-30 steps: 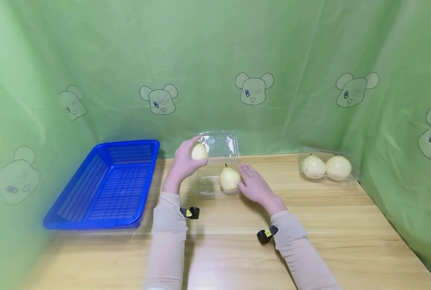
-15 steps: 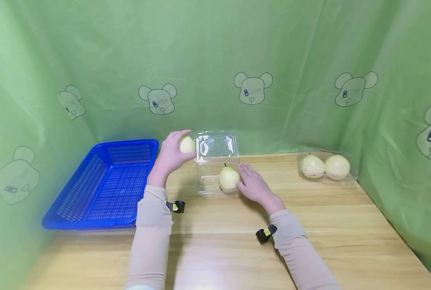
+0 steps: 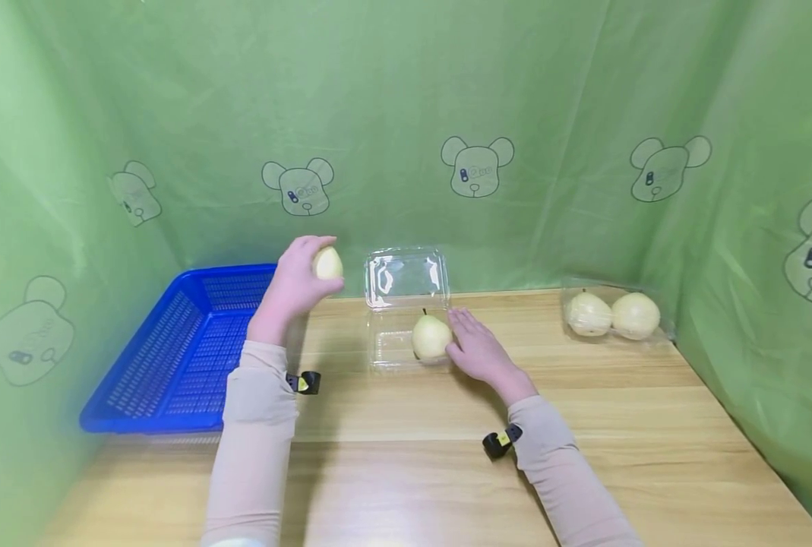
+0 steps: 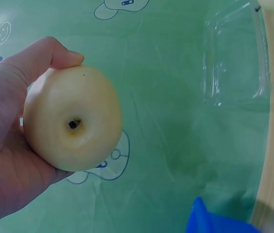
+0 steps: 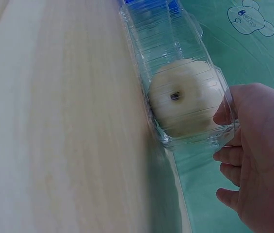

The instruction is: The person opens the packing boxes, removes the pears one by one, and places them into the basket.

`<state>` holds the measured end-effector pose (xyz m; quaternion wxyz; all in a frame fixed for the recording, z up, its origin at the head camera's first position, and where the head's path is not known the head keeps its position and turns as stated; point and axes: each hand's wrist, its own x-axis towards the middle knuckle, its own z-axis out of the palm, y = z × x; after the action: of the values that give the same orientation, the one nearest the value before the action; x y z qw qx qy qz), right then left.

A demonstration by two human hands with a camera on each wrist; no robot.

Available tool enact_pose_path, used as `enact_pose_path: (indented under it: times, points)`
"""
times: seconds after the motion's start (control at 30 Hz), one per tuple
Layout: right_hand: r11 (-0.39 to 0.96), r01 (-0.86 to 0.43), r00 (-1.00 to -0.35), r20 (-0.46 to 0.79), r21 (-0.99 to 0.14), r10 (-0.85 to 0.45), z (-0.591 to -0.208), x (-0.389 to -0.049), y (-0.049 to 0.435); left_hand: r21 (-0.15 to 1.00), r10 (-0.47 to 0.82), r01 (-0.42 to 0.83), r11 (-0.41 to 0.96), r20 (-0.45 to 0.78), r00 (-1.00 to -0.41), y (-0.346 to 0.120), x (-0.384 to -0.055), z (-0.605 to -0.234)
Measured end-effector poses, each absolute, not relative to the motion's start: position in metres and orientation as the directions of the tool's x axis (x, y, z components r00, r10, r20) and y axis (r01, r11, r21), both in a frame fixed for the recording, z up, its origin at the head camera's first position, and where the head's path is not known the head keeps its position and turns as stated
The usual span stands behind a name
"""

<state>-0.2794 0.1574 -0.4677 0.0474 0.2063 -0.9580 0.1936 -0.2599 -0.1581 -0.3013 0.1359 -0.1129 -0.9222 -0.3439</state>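
My left hand (image 3: pixel 296 277) grips a pale yellow pear (image 4: pixel 73 119) between thumb and fingers, raised above the tabletop beside the basket. In the left wrist view the pear's base faces the camera. Near the back of the table lies a clear plastic clamshell container (image 3: pixel 392 349), its lid (image 3: pixel 408 278) standing up behind. A second pear (image 3: pixel 431 337) sits in the container's right half, stem up. My right hand (image 3: pixel 484 353) holds the container's right end, the thumb (image 5: pixel 226 111) over the edge close to the pear and the fingers (image 5: pixel 230 156) outside.
To the left is a blue plastic basket (image 3: pixel 265 267), partly behind my left arm. A clear container (image 3: pixel 611 290) with two pears (image 3: pixel 590 314) stands at the back right. Green cloth (image 3: pixel 392 91) with bear-head prints surrounds the wooden table (image 3: pixel 406 471).
My left hand has carried its pear left and up, away from the container, to beside the basket. My right hand and the container stay in place.
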Motion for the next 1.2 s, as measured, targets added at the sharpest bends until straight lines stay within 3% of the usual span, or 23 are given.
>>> enact_pose_path:
  times: [1.2]
  points:
    - [0.84,-0.405,-0.914,0.157,-0.362,-0.374,-0.462,-0.274,0.156,0.435,0.12,0.242,0.868,0.288,-0.95,-0.238,-0.263,-0.295]
